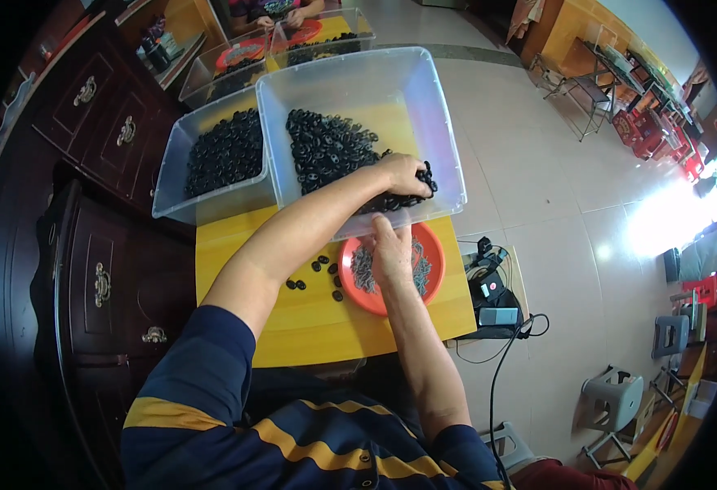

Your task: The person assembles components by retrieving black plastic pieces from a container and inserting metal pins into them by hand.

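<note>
My left hand (405, 175) reaches into the larger clear plastic bin (448, 147), its fingers curled around some small black oval pieces (428, 181) near the bin's front right corner. A heap of the same black ovals (330, 147), with holes in them, lies in that bin's left part. My right hand (392, 251) is closed at the bin's front wall, above an orange-red round dish (434, 282). Small thin grey pieces (364, 269) fill much of the dish. Several loose black ovals (296, 284) lie on the yellow tabletop (293, 335) left of the dish.
A second clear bin (175, 184) of black pieces adjoins on the left, beside a dark wooden cabinet (81, 278). At the table's right edge sit a black device and cables (489, 286). Across the table, another person's hands (295, 18) work near similar bins (358, 28).
</note>
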`<action>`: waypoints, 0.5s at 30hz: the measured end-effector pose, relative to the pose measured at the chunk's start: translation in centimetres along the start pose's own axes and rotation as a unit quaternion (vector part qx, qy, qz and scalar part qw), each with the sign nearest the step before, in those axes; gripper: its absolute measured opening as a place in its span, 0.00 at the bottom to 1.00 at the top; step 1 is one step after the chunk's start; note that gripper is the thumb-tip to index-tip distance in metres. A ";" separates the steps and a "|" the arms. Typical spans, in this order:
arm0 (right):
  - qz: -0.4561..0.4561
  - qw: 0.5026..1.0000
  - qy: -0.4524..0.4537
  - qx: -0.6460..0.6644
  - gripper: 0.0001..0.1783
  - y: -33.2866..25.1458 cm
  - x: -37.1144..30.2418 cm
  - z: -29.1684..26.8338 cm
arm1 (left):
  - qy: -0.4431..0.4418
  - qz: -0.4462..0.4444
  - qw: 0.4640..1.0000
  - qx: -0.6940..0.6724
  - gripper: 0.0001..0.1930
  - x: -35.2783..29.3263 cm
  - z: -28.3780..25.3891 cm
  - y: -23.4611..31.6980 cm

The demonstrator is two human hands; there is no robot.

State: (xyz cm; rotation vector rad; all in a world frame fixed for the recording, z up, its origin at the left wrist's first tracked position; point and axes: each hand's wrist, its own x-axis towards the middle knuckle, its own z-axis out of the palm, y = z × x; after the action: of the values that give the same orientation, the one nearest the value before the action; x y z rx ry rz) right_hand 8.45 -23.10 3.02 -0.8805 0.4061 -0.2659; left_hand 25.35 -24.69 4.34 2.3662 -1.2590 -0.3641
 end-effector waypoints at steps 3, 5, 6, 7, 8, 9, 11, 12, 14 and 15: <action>-0.010 1.000 0.000 0.007 0.18 -1.1 -0.1 0.5 | -0.018 -0.024 0.998 -0.058 0.25 0.4 0.0 -0.1; 0.005 1.000 0.003 -0.005 0.17 -1.2 0.2 0.5 | -0.015 -0.033 0.998 -0.058 0.25 0.8 0.1 -1.2; 0.010 1.000 -0.001 -0.012 0.17 -1.5 0.5 0.7 | -0.014 -0.035 0.998 -0.054 0.25 1.2 0.0 -1.7; 0.018 1.000 0.001 -0.010 0.17 -1.7 0.6 0.9 | -0.007 -0.045 0.998 -0.046 0.24 1.3 -0.1 -2.1; 0.023 1.000 -0.004 -0.009 0.17 -1.9 0.7 1.3 | 0.011 -0.076 0.993 -0.089 0.21 1.2 -0.3 -2.6; 0.028 1.000 -0.002 -0.008 0.17 -2.2 0.7 1.4 | 0.009 -0.088 0.985 -0.150 0.18 1.2 -0.4 -2.7; 0.032 0.999 -0.003 -0.002 0.19 -2.4 1.0 1.6 | 0.009 -0.102 0.969 -0.227 0.11 1.0 -1.2 -2.9; 0.031 1.000 0.000 -0.002 0.19 -2.4 1.1 1.4 | 0.007 -0.101 0.969 -0.228 0.11 0.9 -1.5 -2.6; 0.042 0.999 0.023 -0.022 0.21 -2.4 1.5 1.0 | -0.028 -0.201 0.924 -0.324 0.11 0.3 -2.5 -2.2; 0.040 0.999 0.021 -0.021 0.21 -2.4 1.4 1.2 | -0.026 -0.207 0.913 -0.349 0.11 -0.1 -2.9 -2.8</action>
State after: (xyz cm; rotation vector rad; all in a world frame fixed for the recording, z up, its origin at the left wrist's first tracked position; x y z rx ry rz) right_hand 10.11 -24.24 5.27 -0.8998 0.4862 -0.2030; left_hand 28.51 -22.49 5.54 1.9596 -0.4870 -0.8522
